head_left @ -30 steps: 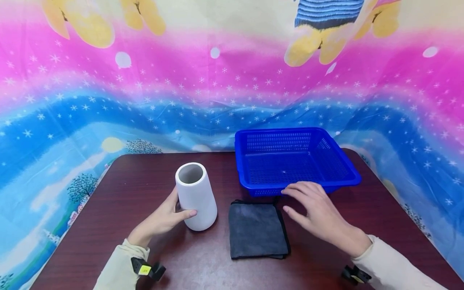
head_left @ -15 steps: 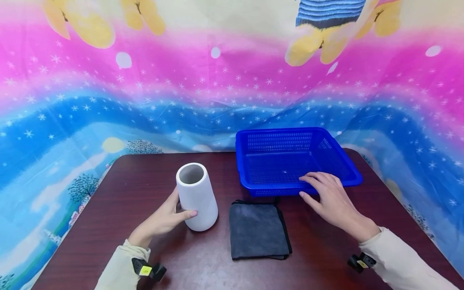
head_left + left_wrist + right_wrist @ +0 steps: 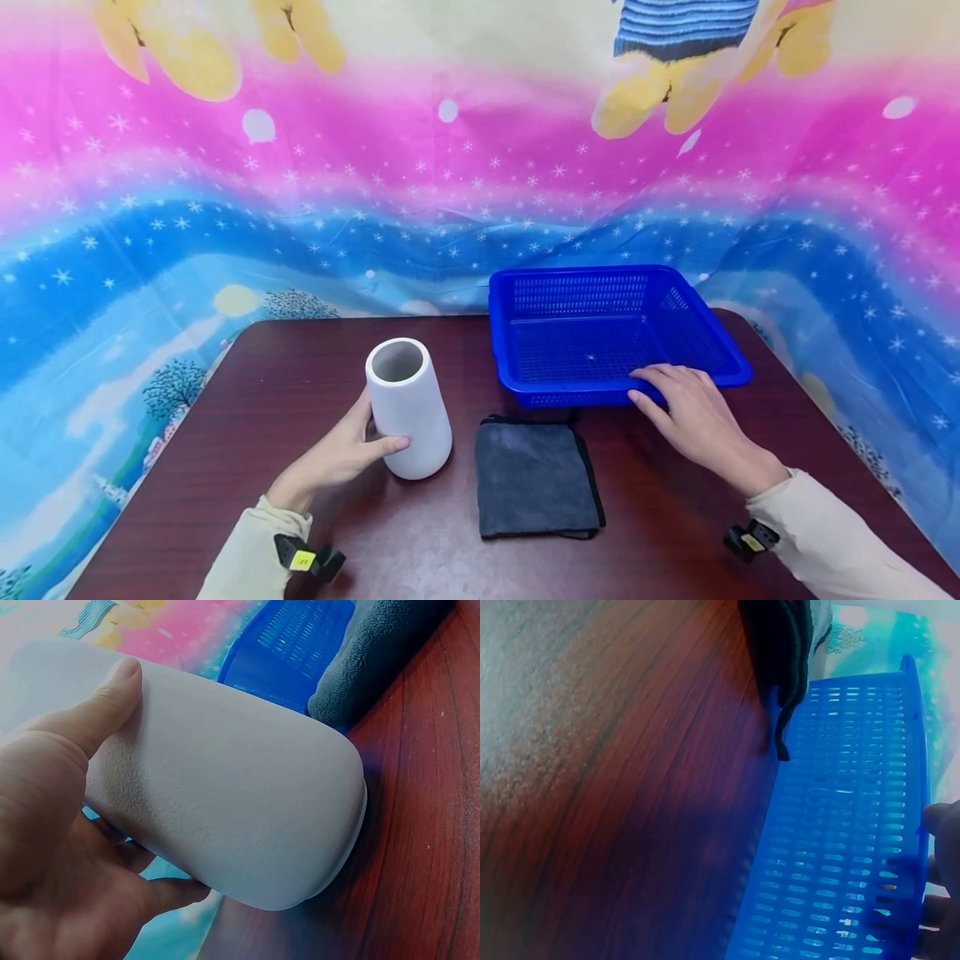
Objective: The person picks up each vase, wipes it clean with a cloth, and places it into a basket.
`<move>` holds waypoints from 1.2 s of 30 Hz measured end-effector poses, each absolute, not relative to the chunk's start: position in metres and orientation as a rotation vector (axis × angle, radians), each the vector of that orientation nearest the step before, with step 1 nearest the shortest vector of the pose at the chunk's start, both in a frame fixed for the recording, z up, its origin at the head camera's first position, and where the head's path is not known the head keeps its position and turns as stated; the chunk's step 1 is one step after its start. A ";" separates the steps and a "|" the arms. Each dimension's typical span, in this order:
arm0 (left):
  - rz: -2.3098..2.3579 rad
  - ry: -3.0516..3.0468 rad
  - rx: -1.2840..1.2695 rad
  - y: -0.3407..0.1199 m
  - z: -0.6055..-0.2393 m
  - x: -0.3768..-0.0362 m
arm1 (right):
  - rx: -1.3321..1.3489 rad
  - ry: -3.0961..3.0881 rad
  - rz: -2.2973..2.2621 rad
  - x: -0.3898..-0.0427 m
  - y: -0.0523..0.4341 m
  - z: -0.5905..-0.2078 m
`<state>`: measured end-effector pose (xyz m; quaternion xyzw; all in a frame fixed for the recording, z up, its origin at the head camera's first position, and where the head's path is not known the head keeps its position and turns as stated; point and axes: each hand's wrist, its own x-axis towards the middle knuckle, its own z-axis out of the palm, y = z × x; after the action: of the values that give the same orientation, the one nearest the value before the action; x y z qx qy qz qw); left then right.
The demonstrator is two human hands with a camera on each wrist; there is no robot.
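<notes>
Your left hand (image 3: 337, 454) is wrapped around the white vase (image 3: 407, 406), thumb across the near side and fingers curled behind it, and the left wrist view confirms it: the thumb lies flat along the pale textured wall while the vase's base sits on the dark wood table (image 3: 300, 375). The vase stands upright, left of centre, just beside the folded grey cloth (image 3: 536, 476) but not touching it. Over on the other side, your right hand (image 3: 693, 417) rests on the near rim of the blue basket (image 3: 570, 287), fingers fairly straight and draped over the edge (the right wrist view catches only fingertips at the rim, so whether they hook under it I cannot tell). The basket sits at the back right of the table, holding nothing that shows, with the cloth's far edge just in front of its near wall. So this reads as the set-up beat: one hand has the vase secured, the other steadies the basket, nothing lifted yet. I judge the next move wants a firm, even squeeze on that smooth tapered vase before it leaves the table, kept upright and clear of the basket wall, while your right hand keeps the light plastic basket from sliding.
</notes>
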<state>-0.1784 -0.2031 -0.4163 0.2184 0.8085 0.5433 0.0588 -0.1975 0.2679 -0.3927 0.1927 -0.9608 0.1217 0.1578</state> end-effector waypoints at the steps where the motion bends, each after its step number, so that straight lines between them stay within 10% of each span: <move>1: 1.643 2.450 0.667 -0.203 -0.416 -0.179 | 0.544 -2.754 0.349 -0.197 0.268 -0.393; 36: 1.586 2.707 0.545 -0.195 -0.426 -0.178 | 0.523 -2.752 0.468 -0.205 0.271 -0.404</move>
<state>-0.1780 -0.1952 -0.4257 0.1712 0.8498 0.4980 -0.0214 -0.2053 0.2713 -0.4042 0.1820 -0.9580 0.1630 0.1502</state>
